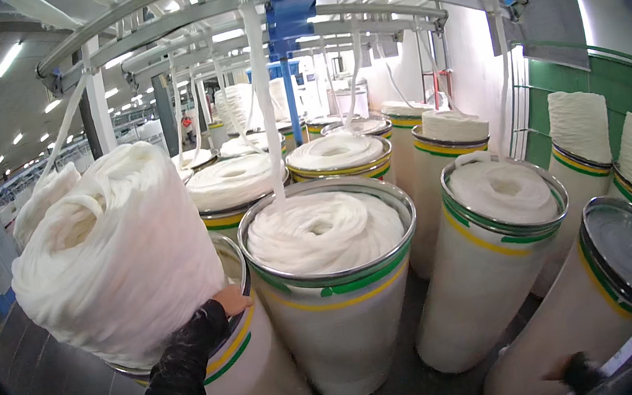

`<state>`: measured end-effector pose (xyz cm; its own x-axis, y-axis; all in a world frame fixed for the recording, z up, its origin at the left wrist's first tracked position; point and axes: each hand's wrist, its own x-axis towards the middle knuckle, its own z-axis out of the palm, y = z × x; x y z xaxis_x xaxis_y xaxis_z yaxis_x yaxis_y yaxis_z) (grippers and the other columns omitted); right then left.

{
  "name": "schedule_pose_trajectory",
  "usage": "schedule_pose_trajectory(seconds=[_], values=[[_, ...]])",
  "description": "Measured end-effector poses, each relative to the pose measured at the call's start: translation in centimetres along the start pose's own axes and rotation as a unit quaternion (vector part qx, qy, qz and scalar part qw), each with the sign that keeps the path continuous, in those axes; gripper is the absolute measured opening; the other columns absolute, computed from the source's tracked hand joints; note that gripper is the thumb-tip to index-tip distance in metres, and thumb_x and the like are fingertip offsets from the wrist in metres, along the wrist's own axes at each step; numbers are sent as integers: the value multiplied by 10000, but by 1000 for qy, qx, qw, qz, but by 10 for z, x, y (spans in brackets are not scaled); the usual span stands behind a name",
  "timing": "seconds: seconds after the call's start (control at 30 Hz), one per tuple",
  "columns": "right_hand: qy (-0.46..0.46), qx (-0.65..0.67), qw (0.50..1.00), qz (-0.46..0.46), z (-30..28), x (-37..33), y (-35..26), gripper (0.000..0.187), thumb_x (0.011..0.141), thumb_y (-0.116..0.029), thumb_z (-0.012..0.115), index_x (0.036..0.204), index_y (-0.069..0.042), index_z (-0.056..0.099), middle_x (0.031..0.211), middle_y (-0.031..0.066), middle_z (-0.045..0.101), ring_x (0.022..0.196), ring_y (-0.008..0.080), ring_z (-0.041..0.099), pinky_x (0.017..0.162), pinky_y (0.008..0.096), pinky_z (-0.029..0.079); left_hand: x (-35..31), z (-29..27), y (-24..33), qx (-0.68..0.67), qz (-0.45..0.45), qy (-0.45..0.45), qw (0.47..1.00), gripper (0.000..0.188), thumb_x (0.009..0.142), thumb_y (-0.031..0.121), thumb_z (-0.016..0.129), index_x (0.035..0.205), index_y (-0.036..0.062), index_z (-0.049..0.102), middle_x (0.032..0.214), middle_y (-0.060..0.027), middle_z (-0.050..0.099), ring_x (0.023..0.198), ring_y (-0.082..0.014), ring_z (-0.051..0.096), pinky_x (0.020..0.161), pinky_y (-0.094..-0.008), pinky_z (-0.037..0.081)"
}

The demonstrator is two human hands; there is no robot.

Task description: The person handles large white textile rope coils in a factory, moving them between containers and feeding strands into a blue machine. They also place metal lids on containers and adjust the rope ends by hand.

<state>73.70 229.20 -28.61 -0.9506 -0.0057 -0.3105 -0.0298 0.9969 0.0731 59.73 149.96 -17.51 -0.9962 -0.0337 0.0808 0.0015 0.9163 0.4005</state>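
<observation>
My left hand (231, 300) is closed over the rim of a tall white can (256, 375) with yellow and green bands. Beside that can, at the left, a big coil of white fibre sliver (129, 248) stands high above the metal rim of its own can and leans. At the lower right, my right hand (557, 374) is against the side of a tilted white can (544, 327). Its fingers are too small and dark to make out. A grey round plate (629, 250) shows inside that can's rim. Between my hands stands a can (343, 331) full of coiled sliver (325, 232).
Another full can (472, 272) stands right of centre, with several more in rows behind. Sliver strands (261, 84) hang from the overhead metal frame (185, 10) and its blue post (290, 96). A green panel (623, 81) lines the right side. Grey floor (59, 379) shows at left.
</observation>
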Motion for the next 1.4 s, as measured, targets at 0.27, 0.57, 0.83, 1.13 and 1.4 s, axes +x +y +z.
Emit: schedule_pose_trajectory(seconds=[0.27,0.57,0.83,1.13,1.4], values=[[477,208,771,-367,-176,129,-293,706,781,-301,750,1358,-38,442,1381,190,461,1298,366,419,1076,475,346,-19,-17,13,20,-63,7,998,333,739,245,606,788,-84,611,790,-289,633,776,-395,636,726,-456,497],[395,3,853,-340,-253,194,-397,1013,787,-639,624,1477,-12,228,1521,190,280,1433,306,235,1135,594,171,-85,-25,34,-86,-71,-27,993,281,773,131,611,1014,-13,606,884,-173,661,808,-312,634,752,-421,504],[493,74,782,-375,-239,213,-430,916,778,-585,657,1384,34,357,1373,227,439,1329,331,380,1070,531,299,-165,-2,79,-193,-28,-90,977,332,814,81,629,1110,-47,549,938,-146,654,875,-230,625,791,-354,501],[427,91,712,-551,-247,216,-415,769,849,-345,644,1459,-36,291,1531,164,274,1446,298,200,1125,564,214,-236,28,238,-209,-132,-103,963,278,818,51,610,1067,-54,542,813,-100,592,769,-180,577,729,-341,487],[447,184,775,-407,-191,226,-194,616,839,-254,644,1360,-17,416,1490,215,320,1405,363,270,1118,561,232,-281,86,325,-65,-113,-110,985,298,838,173,589,1009,-71,587,846,-294,608,818,-468,576,725,-485,458]])
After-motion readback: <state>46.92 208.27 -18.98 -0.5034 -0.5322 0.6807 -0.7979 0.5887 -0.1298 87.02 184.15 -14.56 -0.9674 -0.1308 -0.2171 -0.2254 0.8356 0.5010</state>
